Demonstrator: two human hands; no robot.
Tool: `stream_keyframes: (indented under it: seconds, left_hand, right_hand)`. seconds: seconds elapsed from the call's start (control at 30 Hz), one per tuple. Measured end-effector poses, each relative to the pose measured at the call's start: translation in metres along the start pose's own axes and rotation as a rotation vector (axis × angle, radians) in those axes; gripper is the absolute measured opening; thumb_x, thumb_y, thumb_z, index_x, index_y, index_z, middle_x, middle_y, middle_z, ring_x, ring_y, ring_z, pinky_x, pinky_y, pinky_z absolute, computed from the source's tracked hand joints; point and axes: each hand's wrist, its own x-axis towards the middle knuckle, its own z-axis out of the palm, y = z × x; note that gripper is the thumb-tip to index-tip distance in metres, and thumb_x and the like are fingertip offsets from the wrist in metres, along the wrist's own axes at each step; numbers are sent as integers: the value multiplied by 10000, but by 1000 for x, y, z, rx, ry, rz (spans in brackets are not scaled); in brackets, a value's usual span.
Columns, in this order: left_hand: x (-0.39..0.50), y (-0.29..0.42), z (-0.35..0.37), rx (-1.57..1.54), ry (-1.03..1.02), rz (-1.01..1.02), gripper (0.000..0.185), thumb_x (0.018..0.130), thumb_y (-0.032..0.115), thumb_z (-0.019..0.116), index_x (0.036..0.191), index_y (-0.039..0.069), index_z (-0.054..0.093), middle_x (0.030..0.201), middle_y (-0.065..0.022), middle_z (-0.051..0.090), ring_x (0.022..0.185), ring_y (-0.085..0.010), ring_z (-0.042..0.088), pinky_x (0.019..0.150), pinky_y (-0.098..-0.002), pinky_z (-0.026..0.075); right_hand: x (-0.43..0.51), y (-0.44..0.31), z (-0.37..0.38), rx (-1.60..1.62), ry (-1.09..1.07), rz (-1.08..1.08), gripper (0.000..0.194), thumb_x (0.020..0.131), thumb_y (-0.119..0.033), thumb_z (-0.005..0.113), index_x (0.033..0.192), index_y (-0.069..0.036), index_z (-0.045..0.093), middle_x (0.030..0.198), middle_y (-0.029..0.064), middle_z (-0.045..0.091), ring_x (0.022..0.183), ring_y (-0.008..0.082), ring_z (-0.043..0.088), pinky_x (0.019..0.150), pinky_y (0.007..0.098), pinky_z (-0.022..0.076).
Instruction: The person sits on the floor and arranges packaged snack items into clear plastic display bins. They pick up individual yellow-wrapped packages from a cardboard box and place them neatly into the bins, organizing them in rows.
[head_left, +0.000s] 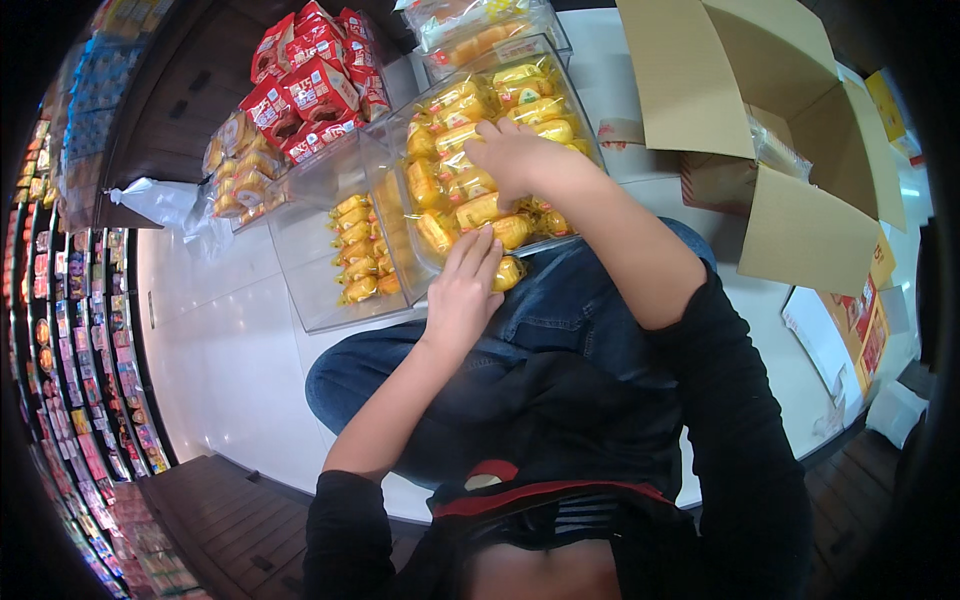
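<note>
A clear plastic bin (592, 142) before me is filled with yellow-wrapped snack cakes (425, 184). My right hand (510, 157) reaches over the middle of the bin, its fingers among the wrapped cakes; whether it grips one is hidden. My left hand (463, 289) is at the bin's near edge, with its fingertips by the front cakes. One wrapped cake (509, 274) lies beside the fingers of my left hand, just outside the near rim; I cannot tell if it is held. To the left, a second clear bin (307, 281) holds several smaller yellow-wrapped cakes (358, 266) along its right side.
Red snack packets (319, 86) and clear-wrapped round pastries (247, 169) are piled at the upper left. Bagged bread (487, 41) lies behind the full bin. An open cardboard box (810, 232) stands at the right. A white plastic bag (161, 201) is left, near stocked shelves (82, 322).
</note>
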Motion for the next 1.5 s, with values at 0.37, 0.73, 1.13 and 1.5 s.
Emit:
stream_keyframes:
  seconds: [0.37, 0.73, 1.13, 1.5]
  left_hand:
    - [9, -13, 6, 255, -77, 199, 740, 588, 19, 770, 1298, 9, 560, 1455, -138, 490, 1353, -311, 464, 1016, -374, 490]
    - [-2, -17, -2, 410, -152, 188, 692, 717, 30, 683, 1391, 63, 532, 1496, -104, 477, 1312, -292, 530, 921, -355, 526]
    - [24, -38, -59, -416, -467, -84, 697, 744, 139, 787, 1376, 55, 505, 1441, -131, 508, 1283, -312, 534, 986, -372, 477]
    - [221, -82, -63, -269, 198, -12, 642, 740, 343, 851, 1181, 20, 515, 1058, -191, 678, 1010, -371, 662, 869, -422, 510]
  right_hand:
    - [-2, -2, 5, -86, 19, -3, 858, 555, -230, 918, 1292, -61, 511, 1339, 168, 464, 1257, 390, 442, 1027, 462, 445]
    - [-3, -23, 16, -175, -76, 148, 1235, 443, -300, 991, 1449, -85, 307, 1578, 195, 247, 1411, 416, 300, 1113, 526, 323]
    - [-4, -18, 14, -135, -49, 115, 1185, 459, -267, 974, 1448, -88, 346, 1530, 183, 318, 1397, 391, 319, 1102, 503, 327]
    - [-5, -31, 23, -51, 178, -23, 877, 652, -440, 860, 1369, -74, 512, 1439, 184, 422, 1352, 373, 353, 1064, 498, 315]
